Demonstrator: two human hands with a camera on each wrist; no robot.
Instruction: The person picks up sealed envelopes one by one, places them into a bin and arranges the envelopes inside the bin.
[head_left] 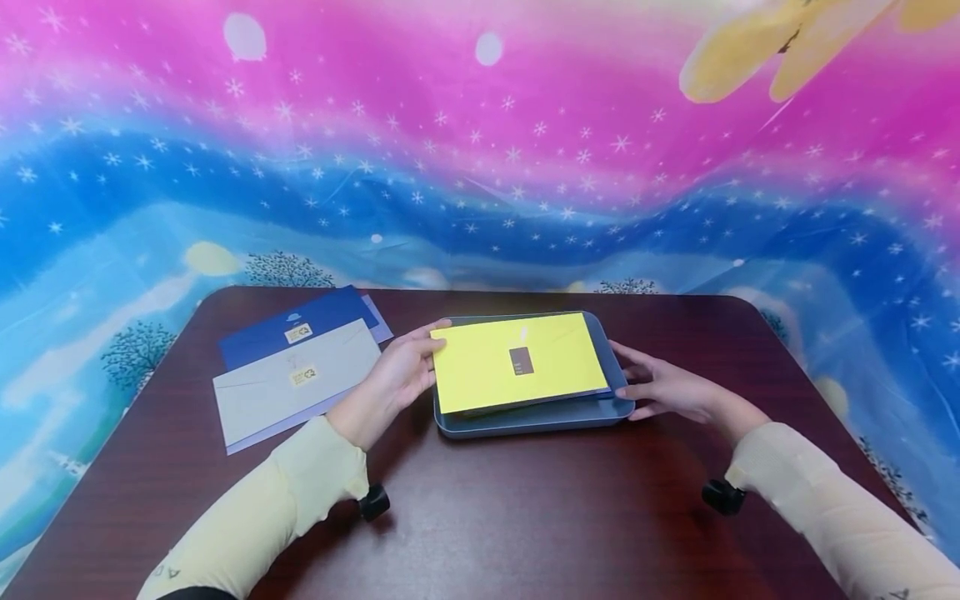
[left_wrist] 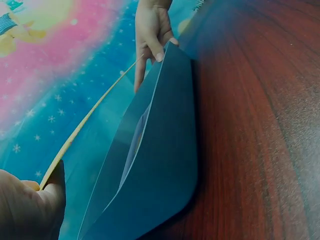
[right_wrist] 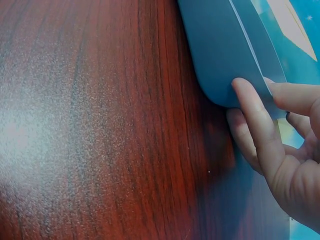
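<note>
My left hand [head_left: 401,367] pinches the left edge of a yellow envelope [head_left: 480,375] that has a dark rectangular label in its middle. The envelope is raised at an angle over a grey-blue tray [head_left: 525,423], as the left wrist view shows from the side. At the tray's right end, my right hand [head_left: 667,387] grips the rim, fingers on both sides of the wall [right_wrist: 220,55]. Inside the tray, under the yellow envelope, part of a bluish flat item [left_wrist: 135,142] shows; most of it is hidden.
On the left of the dark wooden table [head_left: 525,517] lie a blue envelope [head_left: 262,333], a light grey one [head_left: 262,387] with a gold sticker, and purple ones partly covered beneath them. A patterned cloth [head_left: 450,167] hangs behind the table.
</note>
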